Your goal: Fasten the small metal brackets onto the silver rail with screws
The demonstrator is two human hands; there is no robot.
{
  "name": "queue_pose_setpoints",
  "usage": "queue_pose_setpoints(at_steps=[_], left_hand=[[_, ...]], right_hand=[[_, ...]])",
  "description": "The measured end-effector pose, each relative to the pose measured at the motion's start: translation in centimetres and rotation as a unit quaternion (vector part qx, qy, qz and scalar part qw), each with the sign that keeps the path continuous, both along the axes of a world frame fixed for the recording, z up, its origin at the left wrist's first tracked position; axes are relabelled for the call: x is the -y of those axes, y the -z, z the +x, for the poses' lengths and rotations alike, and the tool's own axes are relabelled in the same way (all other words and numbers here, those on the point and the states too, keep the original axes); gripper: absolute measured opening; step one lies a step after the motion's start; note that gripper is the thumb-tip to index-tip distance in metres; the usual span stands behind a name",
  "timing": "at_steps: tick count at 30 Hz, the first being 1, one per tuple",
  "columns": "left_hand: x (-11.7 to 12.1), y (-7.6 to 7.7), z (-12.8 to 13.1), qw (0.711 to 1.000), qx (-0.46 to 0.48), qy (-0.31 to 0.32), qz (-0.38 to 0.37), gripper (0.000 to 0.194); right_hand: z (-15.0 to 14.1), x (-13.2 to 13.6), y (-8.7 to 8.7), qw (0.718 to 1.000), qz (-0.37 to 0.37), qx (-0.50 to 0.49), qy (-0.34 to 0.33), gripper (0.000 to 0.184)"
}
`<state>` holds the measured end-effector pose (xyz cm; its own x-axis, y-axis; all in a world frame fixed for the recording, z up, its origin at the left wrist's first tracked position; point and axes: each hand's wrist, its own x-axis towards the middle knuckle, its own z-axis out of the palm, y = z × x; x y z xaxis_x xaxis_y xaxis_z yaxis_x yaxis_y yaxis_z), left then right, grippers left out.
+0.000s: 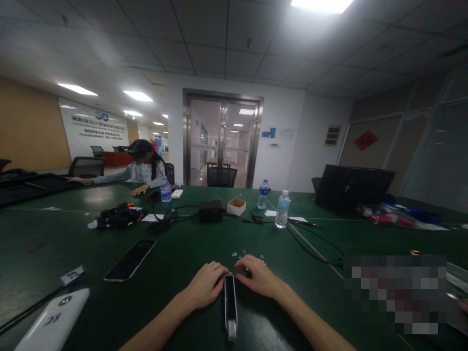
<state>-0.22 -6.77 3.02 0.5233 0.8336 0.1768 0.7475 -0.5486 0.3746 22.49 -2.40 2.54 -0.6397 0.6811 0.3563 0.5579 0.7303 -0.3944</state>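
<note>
A long, narrow item with a dark middle and a pale silver rim (230, 304) lies lengthwise on the table in front of me; its exact kind I cannot make out. My left hand (206, 285) rests along its left side, thumb and fingers closed on the far end. Just right of that end is my right hand (259, 278), its fingers bent and its thumb apart from them, with a dark gap between. Whether anything small lies under those fingers is hidden. Beyond the hands, several tiny pale rings (234, 254) are scattered on the green surface.
A black phone (130, 261) and a white device marked 28 (54, 319) lie left. Farther back are a black box (210, 211), a small open carton (236, 206), cables and water bottles (282, 209). Another person (146, 163) sits at the far left. A monitor (353, 187) stands right.
</note>
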Motion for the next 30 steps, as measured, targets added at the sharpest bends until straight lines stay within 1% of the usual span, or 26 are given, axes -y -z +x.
queue_pose_setpoints(at_steps=[3,5,8,10,13,17,22,27,30], left_hand=[[0.2,-0.3,0.0,1.000,-0.003,0.000,-0.001,0.027],[0.3,-0.4,0.1,1.000,-0.002,0.001,-0.001,0.026],[0.2,-0.3,0.2,1.000,0.000,0.003,0.004,0.027],[0.2,-0.3,0.2,1.000,-0.002,0.002,0.006,0.027],[0.2,-0.4,0.2,1.000,0.000,0.003,0.006,0.027],[0.2,-0.4,0.1,1.000,0.007,0.002,0.000,0.027],[0.2,-0.4,0.1,1.000,0.009,0.005,-0.002,0.027],[0.3,-0.6,0.2,1.000,0.003,0.001,-0.007,0.028],[0.0,-0.3,0.1,1.000,0.004,0.005,-0.008,0.027]], right_hand=[[1.8,-1.2,-0.8,0.997,0.027,0.031,0.063,0.018],[3.5,-2.2,-1.0,0.987,0.044,0.076,0.132,0.019],[5.8,-3.6,-0.7,0.966,0.012,0.150,0.212,0.017],[6.8,-4.1,-0.3,0.955,-0.030,0.182,0.234,0.016],[7.3,-4.4,0.0,0.949,-0.064,0.189,0.245,0.015],[6.9,-4.3,-0.1,0.946,-0.067,0.188,0.254,0.015],[6.8,-4.1,-0.4,0.947,-0.068,0.190,0.248,0.015],[6.9,-4.3,-0.2,0.947,-0.086,0.186,0.246,0.016],[6.8,-4.3,-0.1,0.948,-0.105,0.178,0.241,0.015]])
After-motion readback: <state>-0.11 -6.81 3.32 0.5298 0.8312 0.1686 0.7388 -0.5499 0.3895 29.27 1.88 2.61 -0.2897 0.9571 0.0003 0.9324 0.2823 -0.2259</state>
